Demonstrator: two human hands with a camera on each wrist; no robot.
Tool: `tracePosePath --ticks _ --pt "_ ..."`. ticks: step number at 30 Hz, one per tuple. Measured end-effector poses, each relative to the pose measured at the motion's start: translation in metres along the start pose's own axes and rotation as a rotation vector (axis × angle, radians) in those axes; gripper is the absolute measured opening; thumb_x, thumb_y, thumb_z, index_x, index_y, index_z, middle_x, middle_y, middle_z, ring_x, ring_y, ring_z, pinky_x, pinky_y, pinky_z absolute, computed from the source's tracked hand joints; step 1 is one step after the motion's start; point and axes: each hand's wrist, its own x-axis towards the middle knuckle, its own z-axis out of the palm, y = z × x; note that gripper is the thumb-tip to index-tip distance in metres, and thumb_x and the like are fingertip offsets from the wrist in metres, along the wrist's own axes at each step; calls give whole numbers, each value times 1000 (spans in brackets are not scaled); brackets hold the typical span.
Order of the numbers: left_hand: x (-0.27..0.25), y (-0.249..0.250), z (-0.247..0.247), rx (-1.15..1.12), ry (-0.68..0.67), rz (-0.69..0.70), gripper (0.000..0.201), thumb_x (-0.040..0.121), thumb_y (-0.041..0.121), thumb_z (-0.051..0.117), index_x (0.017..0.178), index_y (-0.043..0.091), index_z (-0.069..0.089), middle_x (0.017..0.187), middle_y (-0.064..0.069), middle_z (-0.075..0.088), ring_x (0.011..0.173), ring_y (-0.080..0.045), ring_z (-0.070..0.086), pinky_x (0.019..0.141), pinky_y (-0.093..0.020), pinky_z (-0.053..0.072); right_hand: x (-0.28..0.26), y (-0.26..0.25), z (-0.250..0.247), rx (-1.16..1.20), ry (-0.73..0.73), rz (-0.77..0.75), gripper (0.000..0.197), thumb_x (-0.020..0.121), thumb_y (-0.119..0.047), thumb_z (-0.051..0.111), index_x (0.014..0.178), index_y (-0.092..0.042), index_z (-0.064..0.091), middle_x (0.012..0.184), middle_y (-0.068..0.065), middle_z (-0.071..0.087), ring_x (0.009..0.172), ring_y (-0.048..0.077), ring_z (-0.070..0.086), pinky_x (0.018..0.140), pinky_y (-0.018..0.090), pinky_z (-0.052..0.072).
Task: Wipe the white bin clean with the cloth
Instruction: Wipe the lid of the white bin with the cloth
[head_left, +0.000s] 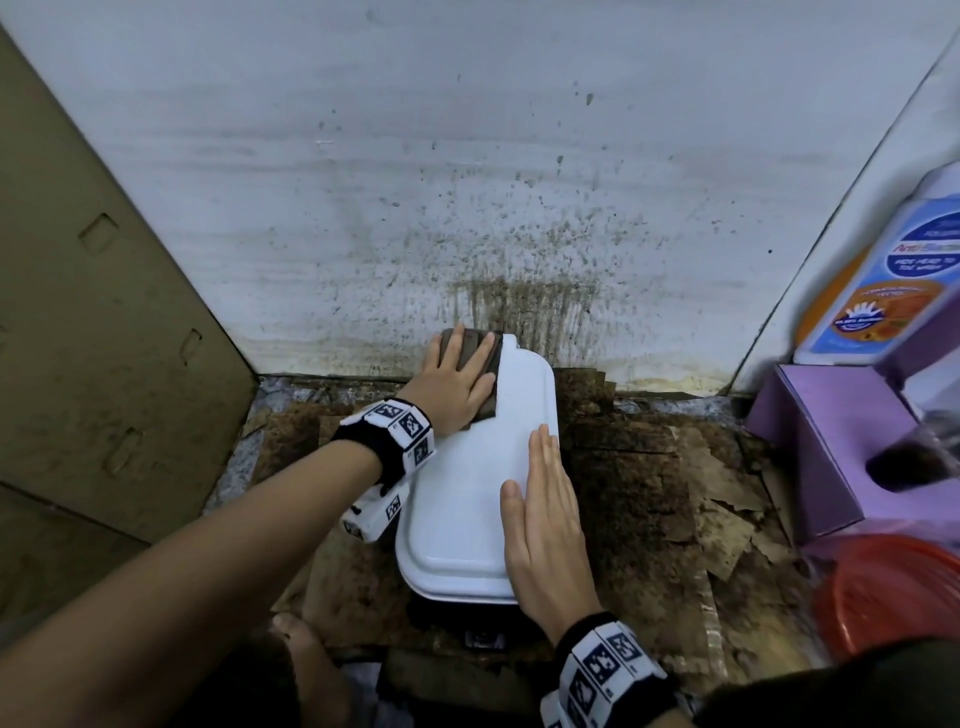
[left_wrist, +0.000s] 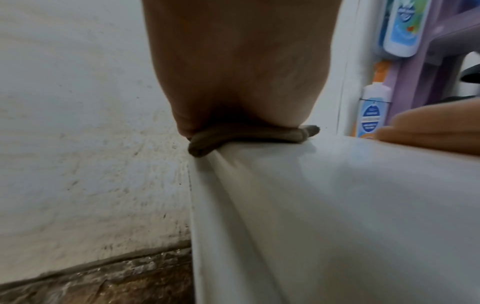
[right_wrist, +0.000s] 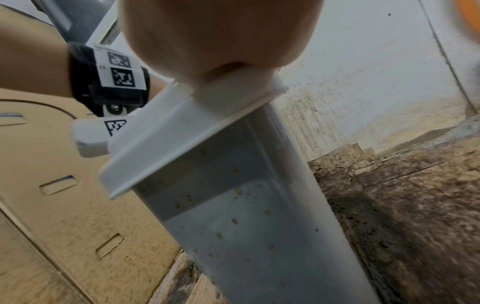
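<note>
White bin (head_left: 467, 499) stands on stained floor by spattered wall (head_left: 467, 182). Left hand (head_left: 452, 384), fingers flat, presses brown cloth (head_left: 480, 364) on bin lid's far-left corner. Right hand (head_left: 545, 525) lies flat, open, along lid's right edge.

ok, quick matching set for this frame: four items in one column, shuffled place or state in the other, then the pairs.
Items
1. left hand
2. right hand
3. cloth
4. bin side wall

States
A. dotted with small brown specks
B. flat on the right edge of the bin lid, nothing under it
C. brown, at the lid's far left corner near the wall
D. spread flat, presses the cloth down

Pairs: 1-D, 2-B, 3-C, 4-A
</note>
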Motion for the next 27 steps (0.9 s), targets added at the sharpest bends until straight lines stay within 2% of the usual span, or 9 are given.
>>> tracePosePath --ticks 2,9,10,12,14,17,22,25,27 --pt "-1 1 -5 -15 9 10 45 111 20 16 150 4 30 165 -28 -15 146 -62 -6 117 -71 7 0 1 0 11 -27 -1 67 103 -56 12 161 -24 -1 167 -16 -7 152 -4 -9 123 19 -2" --pt "-6 -9 8 -87 35 131 43 110 15 22 146 -3 39 165 -30 -4 146 -63 -4 115 -72 6 -2 5 2 26 7 -27 68 103 -56 17 161 -23 1 167 -16 -5 151 -5 -7 123 18 1" --pt "-9 -9 9 -103 29 132 47 111 20 19 150 -1 35 166 -27 -6 148 -60 -8 117 -71 4 -2 4 3 29 4 -22 67 104 -54 18 161 -23 1 167 -17 -5 151 -5 -7 123 19 1" --pt "-23 -6 9 -222 -22 35 54 112 33 16 162 14 9 166 -20 -21 150 -48 -22 121 -62 -6 -2 5 3 36 1 -17 67 104 -54 20 161 -24 0 167 -17 -5 151 -6 -8 124 21 3" --pt "-41 0 9 -372 -45 -56 62 111 39 22 161 23 -11 163 -13 -32 148 -38 -32 122 -55 -10 -2 4 4 35 7 -24 68 104 -56 18 161 -24 1 167 -17 -5 151 -5 -7 124 22 4" --pt "-69 15 7 -396 -26 -41 63 111 36 23 159 20 -14 156 -6 -41 142 -26 -40 119 -44 -16 -2 7 5 27 12 -24 71 102 -58 17 161 -23 2 167 -16 -4 152 -5 -5 124 23 6" --pt "-103 32 6 -370 24 -8 62 111 34 23 158 17 -15 151 -1 -41 125 -13 -51 101 -18 -31 -3 8 6 20 22 -32 71 101 -58 17 161 -22 2 168 -13 -2 152 -4 -3 125 24 7" --pt "-121 39 16 -359 34 5 66 107 44 19 158 18 -15 151 -4 -44 122 -10 -59 103 -17 -33 -4 9 7 25 34 -29 73 101 -59 18 161 -21 2 168 -11 0 153 -2 -1 125 25 8" --pt "-134 44 22 -354 52 3 71 99 54 6 156 18 -16 149 -4 -46 122 -4 -60 108 -24 -31 -4 8 6 18 31 -21 74 100 -60 18 161 -21 2 168 -11 0 153 -1 0 125 24 7"
